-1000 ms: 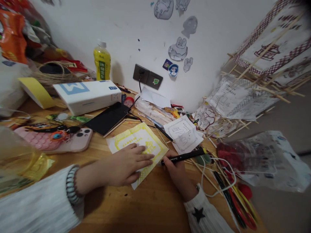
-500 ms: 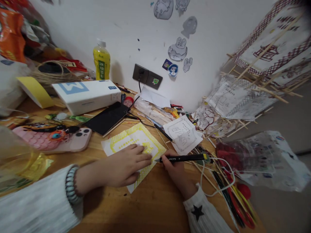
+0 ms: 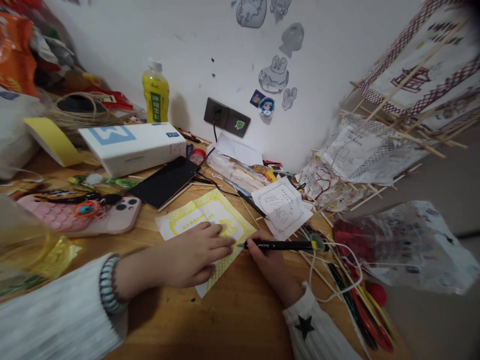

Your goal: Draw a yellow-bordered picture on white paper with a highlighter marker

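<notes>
A white sheet of paper with a yellow drawn border and yellow marks (image 3: 198, 207) lies at a slant on the wooden table. My left hand (image 3: 195, 254) rests flat over its lower middle, fingers stretched out, pressing on the sheet. In my right hand (image 3: 268, 262) is a black marker pen (image 3: 285, 245) with a yellow band near its back end. Its tip points left and meets the sheet's right edge beside my left fingertips. Just behind the pen lies another sheet with a black line drawing (image 3: 282, 207).
At the left are a phone in a pink case (image 3: 80, 212), a black tablet (image 3: 165, 181), a white box (image 3: 133, 147) and a yellow drink bottle (image 3: 155, 92). Thin sticks, a white cord (image 3: 360, 270) and a clear plastic bag (image 3: 420, 245) lie right. A stick-framed paper lantern (image 3: 416, 75) stands behind.
The marker pen has tilted slightly, its back end a little lower and its tip nudged left along the sheet's edge. My left hand stays in place on the paper.
</notes>
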Demonstrator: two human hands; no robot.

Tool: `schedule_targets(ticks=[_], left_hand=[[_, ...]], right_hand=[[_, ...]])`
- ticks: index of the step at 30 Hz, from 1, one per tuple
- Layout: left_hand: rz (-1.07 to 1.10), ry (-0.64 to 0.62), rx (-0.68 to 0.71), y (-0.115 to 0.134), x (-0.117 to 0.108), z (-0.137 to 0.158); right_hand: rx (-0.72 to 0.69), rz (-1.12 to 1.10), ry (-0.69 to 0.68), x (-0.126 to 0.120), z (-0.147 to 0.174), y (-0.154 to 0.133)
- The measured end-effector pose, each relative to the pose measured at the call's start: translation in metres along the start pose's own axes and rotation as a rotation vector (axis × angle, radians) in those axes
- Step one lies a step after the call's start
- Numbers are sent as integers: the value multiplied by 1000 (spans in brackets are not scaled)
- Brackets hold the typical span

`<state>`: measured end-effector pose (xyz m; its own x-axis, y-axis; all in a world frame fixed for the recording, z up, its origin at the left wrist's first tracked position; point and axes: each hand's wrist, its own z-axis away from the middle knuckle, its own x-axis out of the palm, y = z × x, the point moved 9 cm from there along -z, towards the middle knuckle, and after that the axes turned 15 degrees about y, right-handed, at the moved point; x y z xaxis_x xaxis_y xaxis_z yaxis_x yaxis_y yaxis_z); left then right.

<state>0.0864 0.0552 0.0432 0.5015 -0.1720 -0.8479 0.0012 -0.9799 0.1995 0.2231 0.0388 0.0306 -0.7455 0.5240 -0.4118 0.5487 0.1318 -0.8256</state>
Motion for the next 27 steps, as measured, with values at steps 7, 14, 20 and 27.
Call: schedule_targets(ticks=[7,14,20,27], left_hand=[[6,-29,-12,0,0,0],[5,14,-12,-1,-3,-1],[66,80,30,4,-8,-2],[69,36,16,2,0,0]], right_hand=[[27,-7,10,0,0,5],[111,-59,34,-5,-3,13],[128,-71,108,-13,-5,15],[69,-37,38,0,-3,5]])
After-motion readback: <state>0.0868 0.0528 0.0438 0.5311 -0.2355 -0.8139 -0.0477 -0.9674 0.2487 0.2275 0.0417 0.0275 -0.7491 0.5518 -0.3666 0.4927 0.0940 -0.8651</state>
